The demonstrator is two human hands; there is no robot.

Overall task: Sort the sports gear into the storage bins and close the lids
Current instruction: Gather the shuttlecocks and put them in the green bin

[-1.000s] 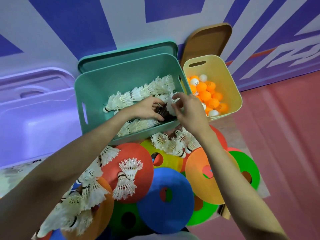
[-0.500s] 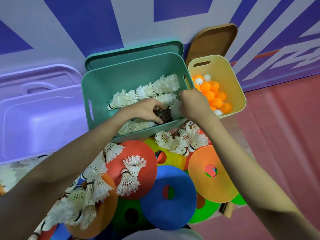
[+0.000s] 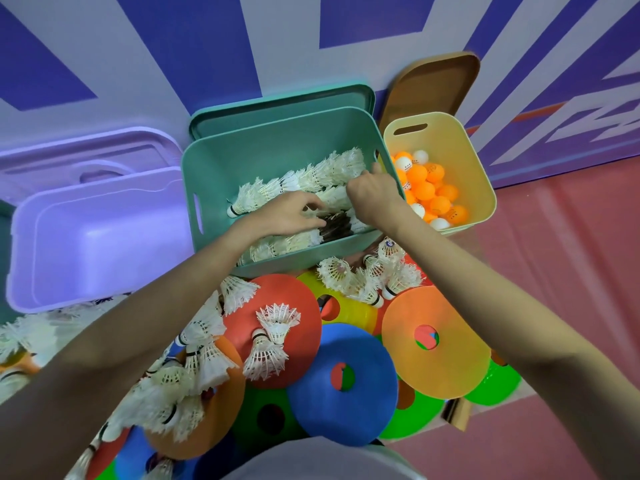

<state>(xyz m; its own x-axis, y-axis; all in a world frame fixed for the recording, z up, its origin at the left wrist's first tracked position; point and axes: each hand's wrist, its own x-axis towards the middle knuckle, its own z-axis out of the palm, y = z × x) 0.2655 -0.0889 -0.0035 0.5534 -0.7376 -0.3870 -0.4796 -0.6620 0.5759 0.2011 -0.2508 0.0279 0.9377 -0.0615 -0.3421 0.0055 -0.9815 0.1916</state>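
Two hands: both mine, inside the teal bin (image 3: 277,140)
Left hand (image 3: 289,216): fingers curled on a dark shuttlecock (image 3: 334,225)
Right hand (image 3: 372,188): curled among white shuttlecocks (image 3: 329,171); what it holds, I cannot tell
Yellow bin (image 3: 464,157): three o'clock, ping-pong balls (image 3: 427,188) inside
Purple bin (image 3: 93,237): nine o'clock
Loose shuttlecocks (image 3: 270,344): six o'clock, lying on disc cones (image 3: 346,403)

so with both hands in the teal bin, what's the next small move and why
Probably lift the right hand out and fetch the loose shuttlecocks lying just outside the teal bin. Many remain on the discs, while the left hand is already settling the dark shuttlecocks inside.
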